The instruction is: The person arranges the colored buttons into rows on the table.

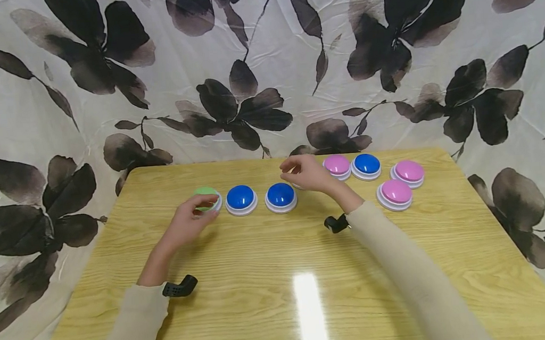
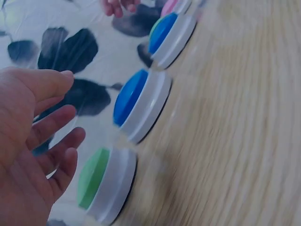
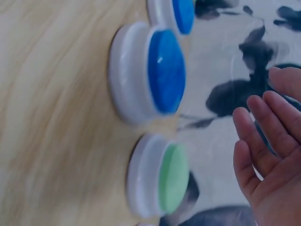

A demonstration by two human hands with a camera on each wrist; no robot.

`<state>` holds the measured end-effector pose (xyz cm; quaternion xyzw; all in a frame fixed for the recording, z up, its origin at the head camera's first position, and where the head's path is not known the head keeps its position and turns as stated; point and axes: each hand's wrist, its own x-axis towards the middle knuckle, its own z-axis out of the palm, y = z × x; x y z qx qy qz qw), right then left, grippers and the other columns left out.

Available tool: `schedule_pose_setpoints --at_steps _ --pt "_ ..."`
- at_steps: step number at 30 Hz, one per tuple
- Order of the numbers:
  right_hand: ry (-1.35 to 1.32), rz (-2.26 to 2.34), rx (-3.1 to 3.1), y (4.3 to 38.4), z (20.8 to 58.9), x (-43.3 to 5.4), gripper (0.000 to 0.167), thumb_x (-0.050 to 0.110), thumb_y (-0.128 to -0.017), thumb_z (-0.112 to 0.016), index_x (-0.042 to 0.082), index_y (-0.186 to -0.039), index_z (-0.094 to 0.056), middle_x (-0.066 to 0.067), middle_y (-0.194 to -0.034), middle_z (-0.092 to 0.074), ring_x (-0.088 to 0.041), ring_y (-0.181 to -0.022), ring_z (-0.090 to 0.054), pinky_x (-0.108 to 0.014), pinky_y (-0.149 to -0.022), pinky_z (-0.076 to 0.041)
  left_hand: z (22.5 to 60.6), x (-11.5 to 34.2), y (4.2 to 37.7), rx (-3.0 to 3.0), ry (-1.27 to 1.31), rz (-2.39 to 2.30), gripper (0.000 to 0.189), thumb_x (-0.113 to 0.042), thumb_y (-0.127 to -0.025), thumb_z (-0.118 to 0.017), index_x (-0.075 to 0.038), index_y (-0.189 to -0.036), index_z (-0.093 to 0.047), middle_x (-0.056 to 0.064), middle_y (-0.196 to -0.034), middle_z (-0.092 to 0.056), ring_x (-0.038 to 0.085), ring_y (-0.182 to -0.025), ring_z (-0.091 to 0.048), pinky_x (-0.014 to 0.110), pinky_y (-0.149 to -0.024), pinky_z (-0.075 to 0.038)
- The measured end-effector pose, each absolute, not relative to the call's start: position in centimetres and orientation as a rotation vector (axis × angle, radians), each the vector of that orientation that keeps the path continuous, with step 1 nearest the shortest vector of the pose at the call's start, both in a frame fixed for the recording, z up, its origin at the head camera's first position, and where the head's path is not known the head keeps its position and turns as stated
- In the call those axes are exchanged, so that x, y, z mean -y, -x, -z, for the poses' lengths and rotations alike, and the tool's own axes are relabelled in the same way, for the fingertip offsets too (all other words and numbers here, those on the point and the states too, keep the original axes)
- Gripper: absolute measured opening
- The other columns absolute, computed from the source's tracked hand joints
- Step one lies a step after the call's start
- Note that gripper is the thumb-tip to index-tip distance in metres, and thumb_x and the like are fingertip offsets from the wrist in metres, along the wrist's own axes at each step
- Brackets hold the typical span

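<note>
Left hand (image 1: 190,222): just above the round left green-domed button (image 1: 204,191), white plastic base, set toward the far left corner of the wooden table (image 1: 244,300). Grip loose, fingers apart, nothing held; left wrist view shows them clear of the dome.

Right hand (image 1: 306,173): above the round right green-domed button (image 3: 174,179), white base, near the middle of the table's far edge, mostly hidden in head view. Grip loose, fingers slightly bent, nothing held; gap to the dome visible.

Between the green pair: left blue-domed button (image 1: 240,196) and middle blue-domed button (image 1: 281,194), white bases, side by side. Toward the far right corner: three pink-domed buttons (image 1: 396,191) and right blue-domed button (image 1: 366,163)
</note>
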<state>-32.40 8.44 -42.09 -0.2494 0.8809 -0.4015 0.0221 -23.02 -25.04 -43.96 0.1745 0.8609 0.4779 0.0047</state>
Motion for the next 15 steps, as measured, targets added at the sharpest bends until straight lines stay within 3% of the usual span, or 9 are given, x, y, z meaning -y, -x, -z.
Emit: schedule_pose_setpoints --at_steps 8,15 --pt "0.639 1.352 -2.727 32.1 43.8 -12.4 0.033 0.015 -0.087 -0.073 -0.003 -0.114 -0.067 -0.016 -0.112 -0.067 -0.029 -0.092 -0.064 -0.038 -0.077 -0.053 42.6 21.6 21.8 -2.648 -0.602 -1.432 0.029 -0.002 -0.096 -0.059 0.007 -0.123 -0.06 0.023 -0.121 -0.061 0.037 -0.111 -0.055 0.043 -0.088 -0.046" --pt "0.482 1.421 -2.718 32.0 45.0 -14.5 0.051 0.016 -0.083 -0.078 -0.005 -0.126 -0.059 -0.019 -0.123 -0.061 -0.032 -0.102 -0.061 -0.038 -0.082 -0.052 45.8 20.0 23.4 -2.6 -0.649 -1.429 0.029 -0.007 -0.097 -0.06 0.004 -0.123 -0.062 0.02 -0.116 -0.064 0.032 -0.107 -0.058 0.048 -0.089 -0.046"
